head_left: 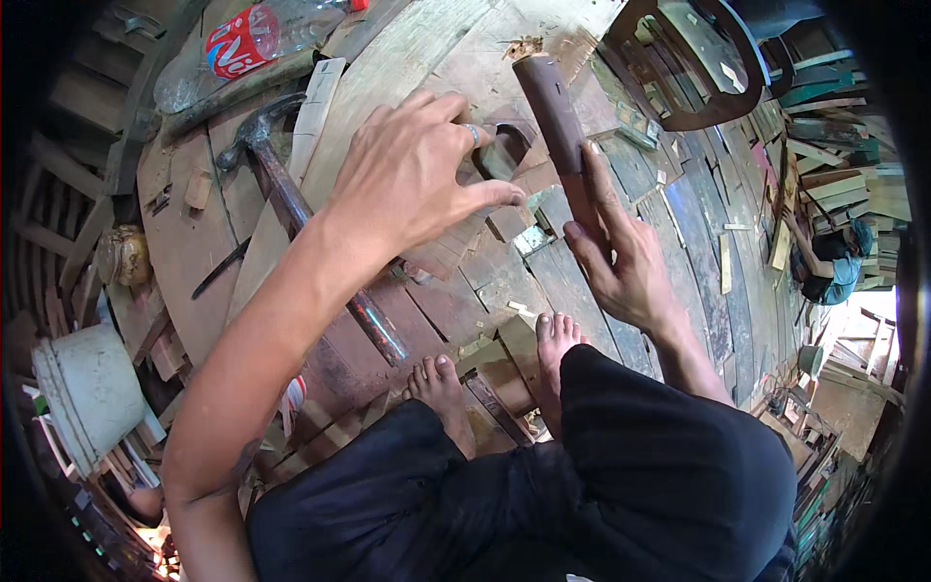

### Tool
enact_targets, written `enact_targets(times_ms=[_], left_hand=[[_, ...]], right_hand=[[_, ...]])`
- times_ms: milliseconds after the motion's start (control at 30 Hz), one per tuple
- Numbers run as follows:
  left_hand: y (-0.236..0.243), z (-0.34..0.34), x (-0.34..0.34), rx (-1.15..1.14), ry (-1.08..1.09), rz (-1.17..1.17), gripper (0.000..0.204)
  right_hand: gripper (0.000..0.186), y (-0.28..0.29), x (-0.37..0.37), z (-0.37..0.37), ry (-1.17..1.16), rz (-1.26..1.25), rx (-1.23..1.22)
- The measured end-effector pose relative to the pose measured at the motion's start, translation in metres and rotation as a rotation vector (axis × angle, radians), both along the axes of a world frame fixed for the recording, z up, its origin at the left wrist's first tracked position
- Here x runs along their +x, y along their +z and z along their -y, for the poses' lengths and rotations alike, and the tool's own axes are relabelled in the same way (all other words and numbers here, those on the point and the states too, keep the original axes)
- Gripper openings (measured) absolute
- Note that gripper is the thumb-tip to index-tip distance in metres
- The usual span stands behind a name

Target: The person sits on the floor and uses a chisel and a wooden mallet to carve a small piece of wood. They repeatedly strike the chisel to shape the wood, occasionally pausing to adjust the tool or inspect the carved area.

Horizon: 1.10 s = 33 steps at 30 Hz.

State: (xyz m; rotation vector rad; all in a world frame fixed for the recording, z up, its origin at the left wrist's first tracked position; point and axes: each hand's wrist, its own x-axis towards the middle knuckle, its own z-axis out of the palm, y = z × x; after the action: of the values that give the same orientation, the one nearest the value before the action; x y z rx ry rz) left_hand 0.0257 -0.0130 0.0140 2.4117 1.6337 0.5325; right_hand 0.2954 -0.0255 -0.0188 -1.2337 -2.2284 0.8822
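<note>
My right hand (626,272) grips a flat, reddish-brown wooden piece (553,112), whose upper part looks like a darker sleeve and points away from me. My left hand (412,170), with a ring on one finger, hovers over the boards with thumb and fingers apart. Just beyond its fingertips lies a dark, rounded object (506,150) that I cannot identify. A claw hammer (276,184) rests left of that hand, its handle passing beneath my forearm. Small wood blocks (509,221) lie between my hands.
A clear plastic bottle (301,27) lies at the far left. Nearer on that side are a jar (124,255) and a white bucket (92,393). A curved brown frame (679,121) stands far right; beyond, a person (836,257) is among wood strips. My bare feet (441,398) rest on the planks.
</note>
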Motion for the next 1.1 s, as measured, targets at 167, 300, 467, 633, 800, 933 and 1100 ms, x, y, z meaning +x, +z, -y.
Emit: enact_targets(times_ms=[167, 300, 467, 633, 800, 933, 1100], left_hand=[[0.0, 0.002, 0.004, -0.153, 0.017, 0.031, 0.061], [-0.008, 0.005, -0.001, -0.077, -0.038, 0.099, 0.064], [-0.004, 0.003, -0.008, -0.069, -0.079, 0.089, 0.061], [0.009, -0.007, -0.005, -0.24, -0.137, 0.089, 0.056], [0.006, -0.003, -0.005, -0.185, -0.155, 0.037, 0.052], [0.005, -0.005, 0.004, -0.22, -0.165, 0.025, 0.042], [0.006, -0.003, 0.008, -0.225, -0.145, 0.037, 0.036]], right_hand=[[0.08, -0.003, 0.0, -0.002, 0.024, -0.01, 0.03], [0.08, 0.001, -0.001, -0.005, 0.034, 0.058, 0.0], [0.084, -0.017, 0.003, 0.008, 0.047, -0.03, 0.088], [0.082, -0.039, 0.01, 0.037, -0.058, -0.029, 0.068], [0.085, -0.042, -0.003, 0.037, -0.055, -0.056, 0.02], [0.085, -0.04, -0.007, 0.038, -0.122, 0.026, -0.021], [0.084, -0.05, 0.014, 0.053, -0.057, 0.033, 0.005]])
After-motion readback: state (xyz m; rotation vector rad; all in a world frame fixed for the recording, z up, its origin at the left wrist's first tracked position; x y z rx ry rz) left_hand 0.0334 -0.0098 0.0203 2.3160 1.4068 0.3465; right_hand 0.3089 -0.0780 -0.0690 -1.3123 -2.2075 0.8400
